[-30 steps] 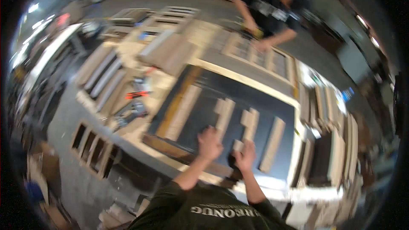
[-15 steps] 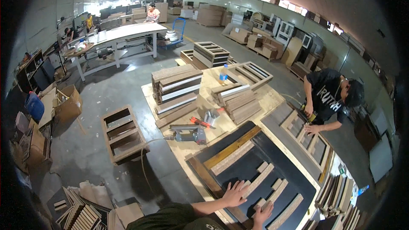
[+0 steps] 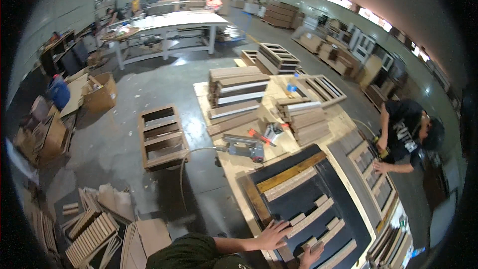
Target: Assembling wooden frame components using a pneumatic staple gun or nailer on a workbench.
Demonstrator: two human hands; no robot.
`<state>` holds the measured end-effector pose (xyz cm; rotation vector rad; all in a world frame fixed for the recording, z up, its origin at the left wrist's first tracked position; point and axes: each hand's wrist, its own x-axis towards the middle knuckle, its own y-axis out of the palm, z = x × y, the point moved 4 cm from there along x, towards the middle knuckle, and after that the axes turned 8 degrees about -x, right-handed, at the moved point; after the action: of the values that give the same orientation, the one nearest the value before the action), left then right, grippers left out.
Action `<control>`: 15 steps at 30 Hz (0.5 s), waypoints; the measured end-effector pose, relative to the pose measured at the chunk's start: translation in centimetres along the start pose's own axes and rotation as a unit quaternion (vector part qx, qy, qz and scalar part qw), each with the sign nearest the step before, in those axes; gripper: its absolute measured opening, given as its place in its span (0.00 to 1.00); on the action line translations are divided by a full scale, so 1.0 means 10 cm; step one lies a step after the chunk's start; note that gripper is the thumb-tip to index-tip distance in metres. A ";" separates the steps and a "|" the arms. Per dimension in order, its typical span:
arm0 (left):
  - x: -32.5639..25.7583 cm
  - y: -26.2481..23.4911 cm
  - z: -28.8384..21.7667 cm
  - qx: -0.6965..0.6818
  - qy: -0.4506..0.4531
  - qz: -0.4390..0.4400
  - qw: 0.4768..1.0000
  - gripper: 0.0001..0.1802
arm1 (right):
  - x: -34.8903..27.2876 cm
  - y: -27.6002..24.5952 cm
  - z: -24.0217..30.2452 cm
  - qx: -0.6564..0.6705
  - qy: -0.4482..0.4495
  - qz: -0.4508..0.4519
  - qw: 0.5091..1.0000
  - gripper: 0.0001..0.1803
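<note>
A black panel [image 3: 284, 207] lies on the plywood-topped table, bordered on the left by a brown wooden strip [image 3: 257, 200]. Across it run several pale chipboard strips [image 3: 291, 184], some with small blocks [image 3: 323, 201] against their sides. My left hand [image 3: 273, 235] rests palm down at the panel's near left edge, fingers stretched out, fingertips by a small block [image 3: 297, 218]. Close to its right, the fingers of my right hand [image 3: 311, 256] bend around the near end of another small wood block [image 3: 309, 242] beside a strip.
Beyond the panel lie a nail gun [image 3: 243, 148] with an air hose, an orange-handled tool [image 3: 261, 137] and stacked wooden boards [image 3: 238, 87]. A co-worker [image 3: 406, 137] handles a frame at the right. An open wooden frame [image 3: 163, 137] and a pile of slats [image 3: 94, 239] occupy the floor at left.
My view has swung left, so the scene sits further right. The fingers of my left hand have drawn closer together. Both hands stay at the near blocks.
</note>
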<state>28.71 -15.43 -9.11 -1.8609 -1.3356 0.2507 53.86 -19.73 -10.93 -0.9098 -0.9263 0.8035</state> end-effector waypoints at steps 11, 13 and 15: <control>-1.62 0.23 -0.12 -0.256 -0.202 0.514 0.793 0.31 | -0.49 -0.54 -0.87 0.310 0.079 -0.035 0.947 0.32; -1.68 0.03 -0.01 0.214 -0.119 0.546 0.801 0.20 | -0.66 -0.72 -0.93 0.462 0.077 0.036 0.883 0.24; -1.58 0.10 -0.16 0.307 -0.076 0.508 0.802 0.18 | -0.68 -1.38 -0.64 0.477 0.112 0.080 0.868 0.14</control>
<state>23.72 -29.97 -13.27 -1.7910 -0.1235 1.2408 59.53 -33.00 -2.57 -0.1844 -0.1620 1.1160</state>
